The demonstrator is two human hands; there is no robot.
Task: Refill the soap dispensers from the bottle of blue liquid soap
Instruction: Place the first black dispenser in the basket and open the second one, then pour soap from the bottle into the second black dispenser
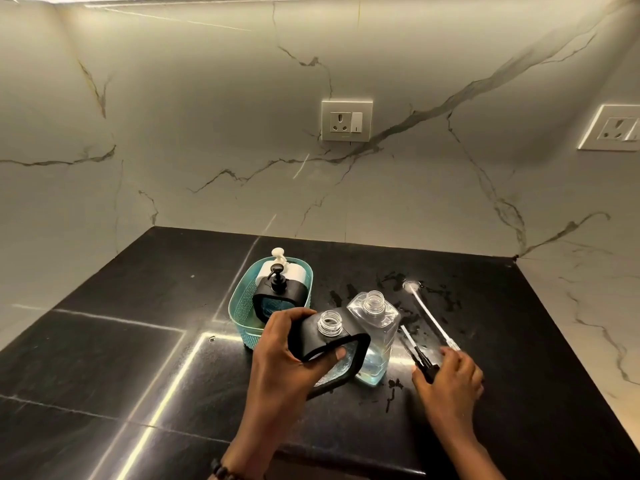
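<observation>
Black stone counter [121,358], wet with splashes near the middle. Teal basket [239,306] stands toward the back, holding two dispensers with pumps on, probably parked out of the way. Clear bottle [375,337], uncapped, stands upright just right of centre, a little pale blue liquid low inside. Left hand [277,362] grips a black-framed dispenser [332,344], tilted, open neck pointing up and away, long axis leaning toward the person; likely held ready for its pump. Right hand [450,379] closes on a black pump [420,358] lying on the counter, tube pointing away. A white pump [429,313] lies beside it, untouched.
</observation>
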